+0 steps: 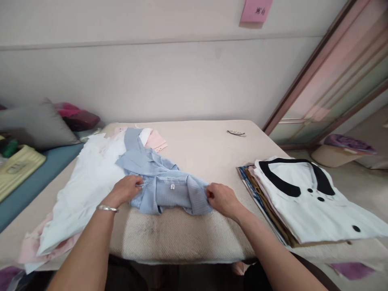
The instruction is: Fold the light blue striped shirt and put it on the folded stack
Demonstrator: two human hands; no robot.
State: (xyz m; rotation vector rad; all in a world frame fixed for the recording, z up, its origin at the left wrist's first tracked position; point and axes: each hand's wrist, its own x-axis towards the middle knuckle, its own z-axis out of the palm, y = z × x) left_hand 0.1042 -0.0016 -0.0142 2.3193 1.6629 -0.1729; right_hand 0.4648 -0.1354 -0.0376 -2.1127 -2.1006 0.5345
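Two bare hands of mine grip a blue shirt (169,171) near the front of a beige-covered table (203,149). My L hand (129,190), silver bracelet (107,208) at the wrist, has its fingers curled closed on the fabric at one side; my R hand (222,199) pinches the opp. edge, fingertips tucked in tight. The shirt lies b/w them, partly bunched, w/ a small white tag (172,186) facing up. The rest of it trails up & left across a heap of white clothes (93,173), w/ pink cloth (156,140) poking out just beyond.

On my R, apart from the shirt, sits a folded stack, topped by a white top (321,214) w/ black collar & btns; blue, brown & pale pink edges show beneath. Toward the far edge lies a thin dark-rimmed item, poss. glasses (236,133), too small to be sure. Pink note (256,11) on the wall (182,81) above; gray pillow (39,125) and yellow box (22,163) at far L, sliding door (327,93) at R.
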